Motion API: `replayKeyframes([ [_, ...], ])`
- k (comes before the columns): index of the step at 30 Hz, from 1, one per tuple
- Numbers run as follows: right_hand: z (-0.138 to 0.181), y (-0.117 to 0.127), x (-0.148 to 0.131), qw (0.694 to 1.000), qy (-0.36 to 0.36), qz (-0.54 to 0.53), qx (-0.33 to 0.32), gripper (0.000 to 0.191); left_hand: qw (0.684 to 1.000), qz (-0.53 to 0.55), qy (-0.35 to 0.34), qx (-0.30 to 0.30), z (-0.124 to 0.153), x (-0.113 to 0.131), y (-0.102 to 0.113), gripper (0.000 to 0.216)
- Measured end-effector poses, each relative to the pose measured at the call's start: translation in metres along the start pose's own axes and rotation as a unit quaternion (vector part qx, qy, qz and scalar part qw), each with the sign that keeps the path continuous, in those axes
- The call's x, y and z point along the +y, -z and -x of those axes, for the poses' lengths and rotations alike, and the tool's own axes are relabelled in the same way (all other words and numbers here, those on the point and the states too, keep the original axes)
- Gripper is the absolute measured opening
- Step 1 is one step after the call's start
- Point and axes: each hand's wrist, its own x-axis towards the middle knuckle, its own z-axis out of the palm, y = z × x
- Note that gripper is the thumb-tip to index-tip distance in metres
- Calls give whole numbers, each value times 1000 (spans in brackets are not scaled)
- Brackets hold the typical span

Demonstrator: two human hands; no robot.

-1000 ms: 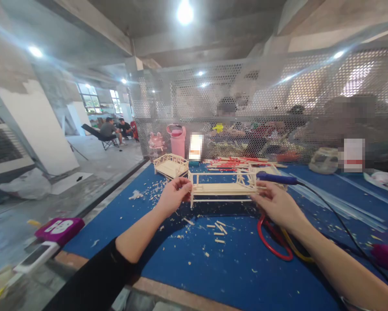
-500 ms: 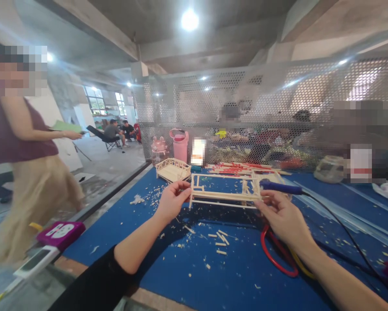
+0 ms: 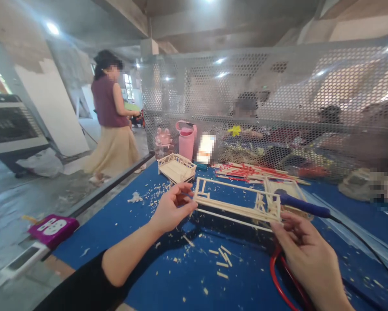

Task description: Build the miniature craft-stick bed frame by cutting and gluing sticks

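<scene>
A small rectangular frame of pale wooden sticks (image 3: 233, 208) hangs just above the blue tabletop, held at both ends. My left hand (image 3: 176, 206) pinches its left end between thumb and fingers. At the right end my right hand (image 3: 306, 246) grips a lower corner with thumb and fingertips. Right behind that corner lies a tool with a blue handle and a black cord (image 3: 306, 204), its tip partly hidden by the frame. Further back on the left stands a second stick model (image 3: 177, 168), like a little railed platform.
Stick offcuts (image 3: 224, 257) and crumbs litter the blue table (image 3: 168, 283). Red-and-wood sticks (image 3: 255, 172) lie before a perforated metal screen (image 3: 278, 77). A pink cup (image 3: 186, 142) stands at the back, pliers with red handles (image 3: 275, 276) at right. A person (image 3: 112, 112) walks at left.
The stick frame, still in both hands, now slants lower on its right. My view has turned somewhat, and the walking person has moved farther off toward the background.
</scene>
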Motion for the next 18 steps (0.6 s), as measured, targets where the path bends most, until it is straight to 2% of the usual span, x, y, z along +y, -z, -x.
replayKeyframes([
  [4, -4, 2, -2, 999, 39, 19, -11, 34, 999, -21, -32, 13, 0, -1, -4, 42],
  [11, -16, 8, -3, 990, 96, -32, -95, 26, 993, -33, -93, 62, -2, 1, -10, 45],
  [15, -18, 6, -5, 987, 107, -55, -109, 22, 992, -32, -91, 87, 1, 3, -7, 45],
  [18, -18, 3, -4, 985, 104, -79, -115, 26, 992, -27, -91, 87, 3, 4, -7, 45],
])
